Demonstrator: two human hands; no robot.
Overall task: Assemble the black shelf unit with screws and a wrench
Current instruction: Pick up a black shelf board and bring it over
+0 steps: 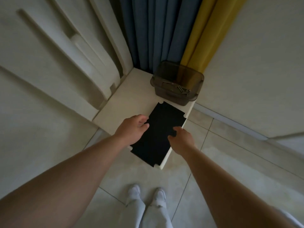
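Note:
A flat black shelf panel [158,135] with notched corners lies on a white table [125,102], running along the table's right edge. My left hand [133,129] is at the panel's left long edge, fingers curled over it. At the right long edge my right hand [181,139] has its fingertips curled onto the panel. A smoky transparent bin [176,83] stands just beyond the panel's far end, with several dark screws [183,91] lying in its bottom. No wrench shows.
White panelled furniture [57,63] lines the table's left side. Blue curtains [156,30] and a yellow curtain [209,30] hang behind the bin. Pale floor tiles [222,145] spread to the right and below, where my two feet in white socks [146,195] stand.

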